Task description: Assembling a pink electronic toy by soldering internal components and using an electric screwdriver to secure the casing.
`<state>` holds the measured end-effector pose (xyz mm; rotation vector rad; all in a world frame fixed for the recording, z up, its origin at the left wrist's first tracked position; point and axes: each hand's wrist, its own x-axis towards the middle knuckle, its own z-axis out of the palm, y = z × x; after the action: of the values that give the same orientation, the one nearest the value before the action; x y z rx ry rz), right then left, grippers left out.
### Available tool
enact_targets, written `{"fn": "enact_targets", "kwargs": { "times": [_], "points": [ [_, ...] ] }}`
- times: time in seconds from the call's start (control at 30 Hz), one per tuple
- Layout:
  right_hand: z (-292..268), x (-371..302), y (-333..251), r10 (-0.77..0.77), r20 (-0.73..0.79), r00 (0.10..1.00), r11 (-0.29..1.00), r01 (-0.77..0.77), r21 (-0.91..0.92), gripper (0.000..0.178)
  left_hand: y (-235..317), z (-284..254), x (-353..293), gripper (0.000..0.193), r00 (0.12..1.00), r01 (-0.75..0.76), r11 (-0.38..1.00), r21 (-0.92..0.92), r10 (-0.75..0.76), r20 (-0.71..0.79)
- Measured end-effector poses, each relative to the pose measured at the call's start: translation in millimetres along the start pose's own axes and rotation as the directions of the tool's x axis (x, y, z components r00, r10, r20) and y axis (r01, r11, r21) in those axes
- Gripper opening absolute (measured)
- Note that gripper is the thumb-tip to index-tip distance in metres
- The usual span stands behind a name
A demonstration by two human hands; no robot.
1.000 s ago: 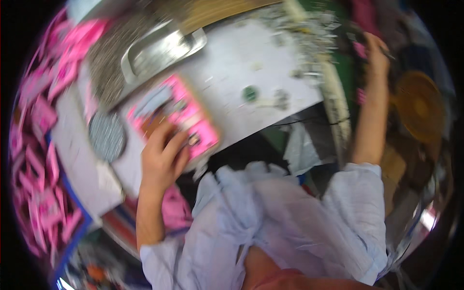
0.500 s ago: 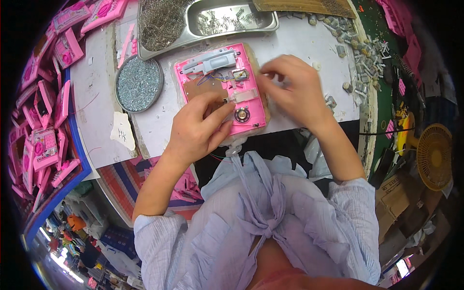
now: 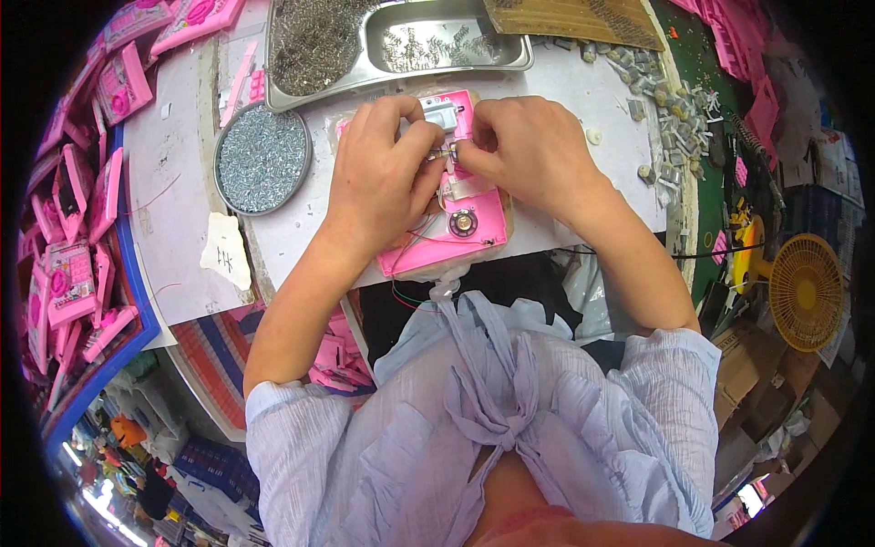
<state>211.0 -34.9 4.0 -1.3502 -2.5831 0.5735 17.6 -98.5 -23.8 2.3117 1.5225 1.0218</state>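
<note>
A pink plastic toy housing [image 3: 481,219] lies with its inner side up on the table in front of me. My left hand [image 3: 387,164] reaches over its left part, thumb and fingers pinched together. My right hand [image 3: 538,155] comes in from the right, its fingertips closed close to those of the left. Between them is a small metal part [image 3: 454,155], mostly covered by fingers. Beyond the fingertips shows a grey plastic piece [image 3: 441,113]. Nearer to me, a round black speaker [image 3: 463,221] sits in the housing, with thin wires beside it.
A round dish [image 3: 262,159] of small screws stands left of the housing. Behind is a metal tray [image 3: 447,62] with springs. Small motors [image 3: 674,137] lie piled at the right, near a yellow fan [image 3: 806,292]. Pink toy parts [image 3: 73,283] fill a blue-edged container at left.
My right hand has moved left onto the housing. My left hand has shifted up to meet it, uncovering the lower left of the housing. The view has shifted slightly.
</note>
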Motion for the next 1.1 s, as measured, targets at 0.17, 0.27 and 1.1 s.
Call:
{"fn": "enact_targets", "kwargs": {
  "times": [0.17,0.27,1.1],
  "points": [
    [3,-7,4,0.046,-0.032,0.998,0.999,-0.045,0.03,0.021,-4,1,7,0.026,0.998,-0.064,0.997,-0.049,0.064,-0.002],
    [14,-9,-4,0.029,-0.111,0.993,0.999,-0.027,0.022,0.016,-8,-1,10,0.023,0.997,-0.077,0.997,-0.022,0.077,0.009],
    [-187,73,368,0.401,-0.465,0.789,0.715,-0.587,-0.38,0.033,-22,-14,44,0.022,0.934,-0.126,0.976,-0.178,0.177,0.31]
  ]
}}
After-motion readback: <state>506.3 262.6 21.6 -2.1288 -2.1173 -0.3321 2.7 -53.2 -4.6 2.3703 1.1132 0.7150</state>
